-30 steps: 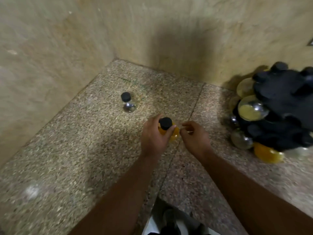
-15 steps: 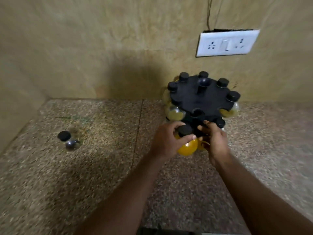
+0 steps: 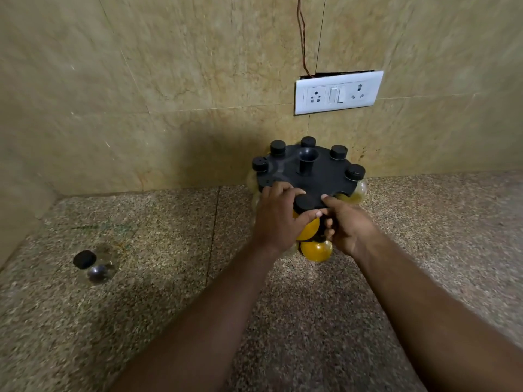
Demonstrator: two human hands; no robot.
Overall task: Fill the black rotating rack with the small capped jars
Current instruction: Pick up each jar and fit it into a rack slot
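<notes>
Left hand (image 3: 276,219) wrapped around an orange-filled jar (image 3: 307,223), black cap up, pressing it into a rim slot at the 6 o'clock edge of the black rack (image 3: 308,171). Right hand (image 3: 346,226) clamped on the rack edge just beside it, steadying. One capped jar (image 3: 94,265) stands well apart at 9 o'clock on the counter (image 3: 141,292). Risk: the carousel turns under the push, so the neck misses the notch and the jar drops onto the lower-tier jar (image 3: 316,251).
</notes>
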